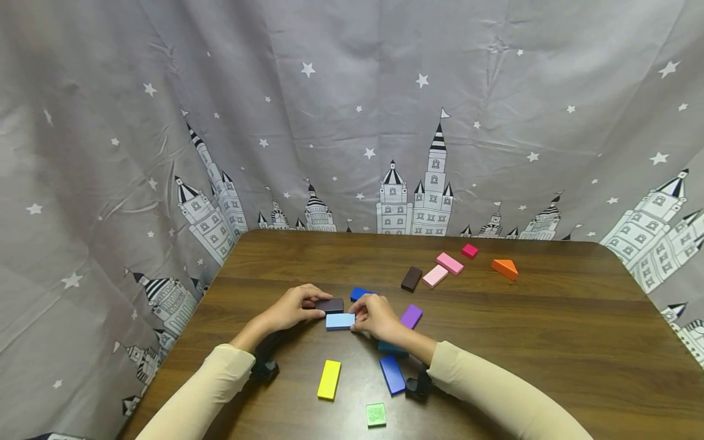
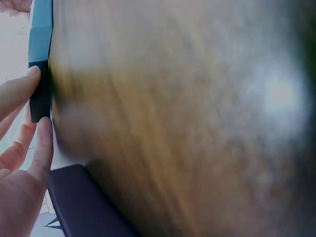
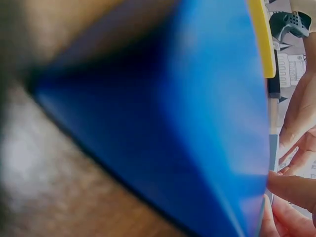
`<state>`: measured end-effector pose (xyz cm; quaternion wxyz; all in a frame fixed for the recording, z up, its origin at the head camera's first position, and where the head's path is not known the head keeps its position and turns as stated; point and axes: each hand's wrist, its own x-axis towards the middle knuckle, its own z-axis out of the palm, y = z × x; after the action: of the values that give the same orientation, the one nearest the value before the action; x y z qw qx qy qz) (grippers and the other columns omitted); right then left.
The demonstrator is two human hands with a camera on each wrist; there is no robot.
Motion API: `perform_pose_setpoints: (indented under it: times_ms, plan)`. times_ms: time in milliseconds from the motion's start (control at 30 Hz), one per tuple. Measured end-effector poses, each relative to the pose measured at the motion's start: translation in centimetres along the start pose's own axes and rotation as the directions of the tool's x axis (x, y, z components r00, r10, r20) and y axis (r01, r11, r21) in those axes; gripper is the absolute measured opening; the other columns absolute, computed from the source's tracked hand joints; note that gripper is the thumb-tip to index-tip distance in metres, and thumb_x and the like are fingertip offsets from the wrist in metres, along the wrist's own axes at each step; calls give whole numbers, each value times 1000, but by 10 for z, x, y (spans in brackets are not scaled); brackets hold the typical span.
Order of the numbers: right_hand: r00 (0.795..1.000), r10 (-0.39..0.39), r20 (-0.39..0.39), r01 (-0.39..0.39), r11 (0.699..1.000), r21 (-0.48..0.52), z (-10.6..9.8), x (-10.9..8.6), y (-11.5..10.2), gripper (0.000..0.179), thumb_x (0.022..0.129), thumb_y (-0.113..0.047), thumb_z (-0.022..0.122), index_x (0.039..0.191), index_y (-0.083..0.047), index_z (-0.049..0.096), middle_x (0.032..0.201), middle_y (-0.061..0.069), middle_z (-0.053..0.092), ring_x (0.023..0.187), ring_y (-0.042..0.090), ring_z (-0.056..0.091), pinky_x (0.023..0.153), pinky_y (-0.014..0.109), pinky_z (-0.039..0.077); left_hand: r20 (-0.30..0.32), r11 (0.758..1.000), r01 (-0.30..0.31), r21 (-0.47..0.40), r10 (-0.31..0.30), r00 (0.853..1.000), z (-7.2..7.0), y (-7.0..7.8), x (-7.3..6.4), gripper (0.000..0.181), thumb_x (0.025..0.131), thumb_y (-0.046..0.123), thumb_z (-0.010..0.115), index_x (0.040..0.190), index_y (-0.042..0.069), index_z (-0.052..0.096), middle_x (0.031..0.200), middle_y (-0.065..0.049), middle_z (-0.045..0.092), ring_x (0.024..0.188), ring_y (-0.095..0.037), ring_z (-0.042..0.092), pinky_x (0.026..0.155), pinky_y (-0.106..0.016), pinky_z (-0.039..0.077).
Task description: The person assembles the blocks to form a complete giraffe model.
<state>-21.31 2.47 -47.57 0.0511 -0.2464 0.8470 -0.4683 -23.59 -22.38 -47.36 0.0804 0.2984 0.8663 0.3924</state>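
Observation:
Near the middle of the wooden table, my left hand point(image 1: 294, 307) pinches a dark, nearly black block point(image 1: 330, 305) between thumb and fingers. Just in front of it lies a light blue block point(image 1: 340, 322), its right end pinched by my right hand point(image 1: 377, 318). The two blocks look nearly touching, lying flat. In the left wrist view the dark block point(image 2: 40, 94) is between thumb and finger, with the light blue block point(image 2: 40, 37) beyond. The right wrist view has a blurred blue block point(image 3: 217, 98) filling much of it; my right fingers point(image 3: 291, 195) are at its lower right.
Behind my right hand is a blue block point(image 1: 362, 294); beside it are purple point(image 1: 411, 316) and teal point(image 1: 392, 348) blocks. Nearer lie yellow point(image 1: 329, 380), blue point(image 1: 393, 374) and green point(image 1: 376, 415) blocks. Farther back are brown point(image 1: 411, 278), pink point(image 1: 450, 263), red point(image 1: 470, 250) and orange triangular point(image 1: 504, 268) blocks.

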Motion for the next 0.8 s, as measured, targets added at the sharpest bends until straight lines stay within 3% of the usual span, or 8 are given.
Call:
perform_pose_setpoints:
  times_ms: [267,800]
  plan:
    - [999,-37,36,36,999,35,-2,-11,2,24,71,9,85,90,9,70,76,11,68,67,11,64,59,15,51,12,1000,-17,-7,17,1000,6,8,1,34,91,4,72,123,-3,67,116,-16,63,109,-31,59,94,-41,53]
    - [999,-14,36,14,1000,7,-3,-26,-3,24,70,5,87,88,7,72,75,9,69,64,4,62,57,16,51,66,997,-49,-56,52,996,19,16,6,34,92,4,71,125,-2,67,119,-13,63,111,-29,59,95,-39,52]
